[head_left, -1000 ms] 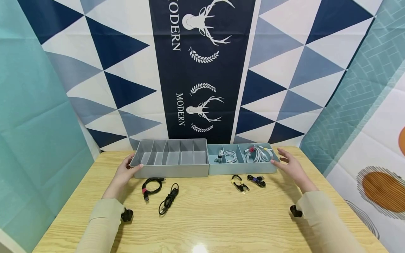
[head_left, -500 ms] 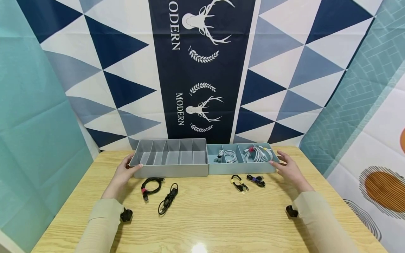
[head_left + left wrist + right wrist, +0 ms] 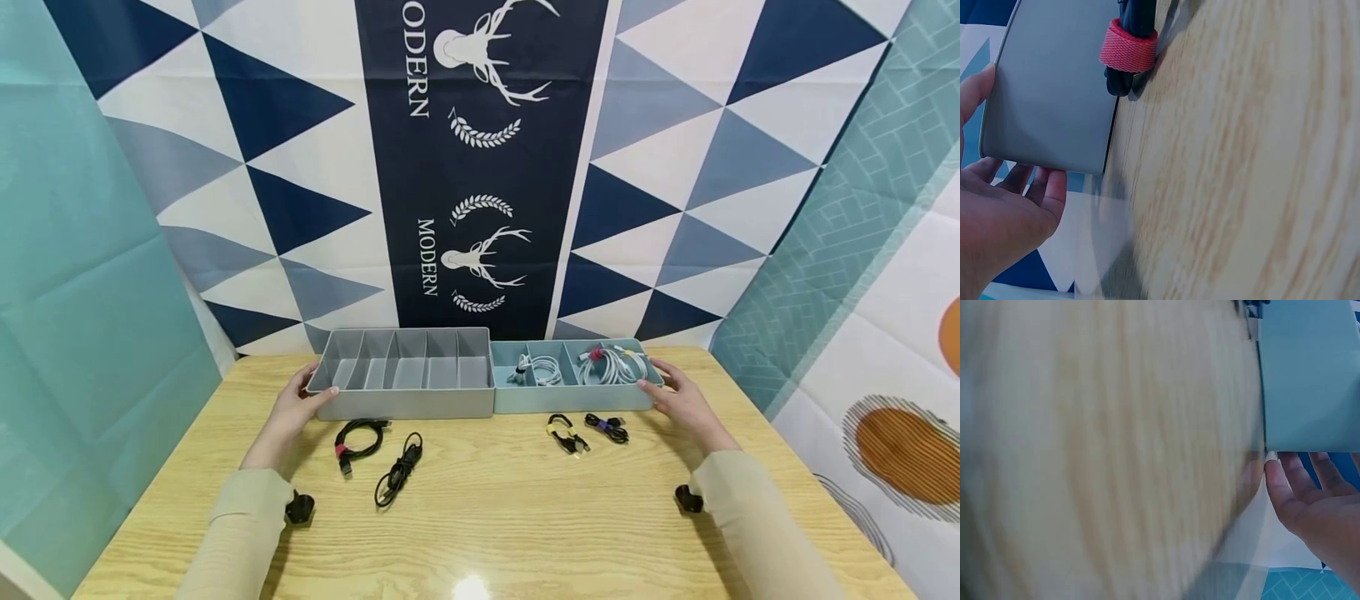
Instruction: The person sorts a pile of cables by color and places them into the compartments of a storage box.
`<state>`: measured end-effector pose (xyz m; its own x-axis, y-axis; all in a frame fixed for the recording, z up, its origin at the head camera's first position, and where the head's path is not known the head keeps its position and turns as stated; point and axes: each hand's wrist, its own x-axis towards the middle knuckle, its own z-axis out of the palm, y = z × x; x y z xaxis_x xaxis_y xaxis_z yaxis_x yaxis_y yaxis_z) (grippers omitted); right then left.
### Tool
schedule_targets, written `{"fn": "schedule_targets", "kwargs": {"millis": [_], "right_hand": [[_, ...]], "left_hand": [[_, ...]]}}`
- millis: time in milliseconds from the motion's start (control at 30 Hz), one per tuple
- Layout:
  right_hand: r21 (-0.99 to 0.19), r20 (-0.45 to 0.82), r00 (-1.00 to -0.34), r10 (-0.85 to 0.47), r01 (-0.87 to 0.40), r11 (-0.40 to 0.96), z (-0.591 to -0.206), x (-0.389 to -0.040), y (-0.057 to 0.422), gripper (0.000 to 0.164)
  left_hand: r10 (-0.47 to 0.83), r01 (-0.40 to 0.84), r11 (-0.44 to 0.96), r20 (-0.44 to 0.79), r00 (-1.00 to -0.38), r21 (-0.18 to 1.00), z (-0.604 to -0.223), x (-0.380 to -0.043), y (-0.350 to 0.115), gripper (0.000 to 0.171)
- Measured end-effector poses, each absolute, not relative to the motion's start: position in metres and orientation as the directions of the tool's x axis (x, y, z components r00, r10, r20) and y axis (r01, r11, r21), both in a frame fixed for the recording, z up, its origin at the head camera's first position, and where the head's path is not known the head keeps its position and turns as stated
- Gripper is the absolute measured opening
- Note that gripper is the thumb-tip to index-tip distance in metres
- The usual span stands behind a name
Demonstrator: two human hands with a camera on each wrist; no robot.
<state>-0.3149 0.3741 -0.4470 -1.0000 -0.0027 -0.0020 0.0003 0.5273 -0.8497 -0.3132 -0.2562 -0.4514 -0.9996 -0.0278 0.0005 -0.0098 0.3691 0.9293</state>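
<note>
1. Head view: the left hand (image 3: 292,408) grips the left end of the grey divided organizer (image 3: 405,406), thumb on the front rim and the other fingers round the end wall. The right hand (image 3: 682,404) holds the right end of the blue divided organizer (image 3: 570,400), its thumb on the front corner. The two organizers stand end to end on the counter (image 3: 487,533), near its back edge. Within the blue one lie white cables (image 3: 549,372), with dark, red and yellow ties. In front of the grey one are a black USB cable (image 3: 358,457) and a bundled black cable (image 3: 405,464); before the blue one lie a yellow-tied cable (image 3: 573,444) and a purple-tied cable (image 3: 606,426).

2. Left wrist view: the thumb touches the rim of the grey divided organizer, and the fingertips bear on its end wall. The black USB cable's red woven tie (image 3: 1129,50) shows just beside the front wall.

3. Right wrist view: fingertips meet the end of the blue divided organizer, the lowest close to the counter; the thumb is hidden here. A dark cable, blurred, shows at the top edge.
</note>
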Motion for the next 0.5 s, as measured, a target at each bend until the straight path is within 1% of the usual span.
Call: {"fn": "schedule_targets", "kwargs": {"millis": [200,267,400,500], "right_hand": [[-0.857,-0.003,-1.0,-0.016,-0.006,0.515,-0.451,-0.318,0.379,0.078],[-0.862,-0.005,-1.0,-0.028,-0.01,0.506,-0.452,-0.318,0.38,0.078],[-0.873,-0.017,-0.998,-0.052,-0.011,0.487,-0.451,-0.318,0.38,0.079],[-0.881,-0.029,-0.998,-0.057,-0.002,0.474,-0.449,-0.318,0.379,0.08]], "left_hand": [[-0.025,-0.005,0.371,0.004,-1.0,0.929,-0.451,-0.315,-0.257,0.08],[-0.019,-0.009,0.368,-0.002,-1.0,0.93,-0.442,-0.309,-0.253,0.08],[-0.012,-0.001,0.38,0.004,-1.0,0.925,-0.439,-0.306,-0.253,0.079],[-0.021,0.008,0.404,0.019,-1.0,0.915,-0.446,-0.309,-0.257,0.08]]}}
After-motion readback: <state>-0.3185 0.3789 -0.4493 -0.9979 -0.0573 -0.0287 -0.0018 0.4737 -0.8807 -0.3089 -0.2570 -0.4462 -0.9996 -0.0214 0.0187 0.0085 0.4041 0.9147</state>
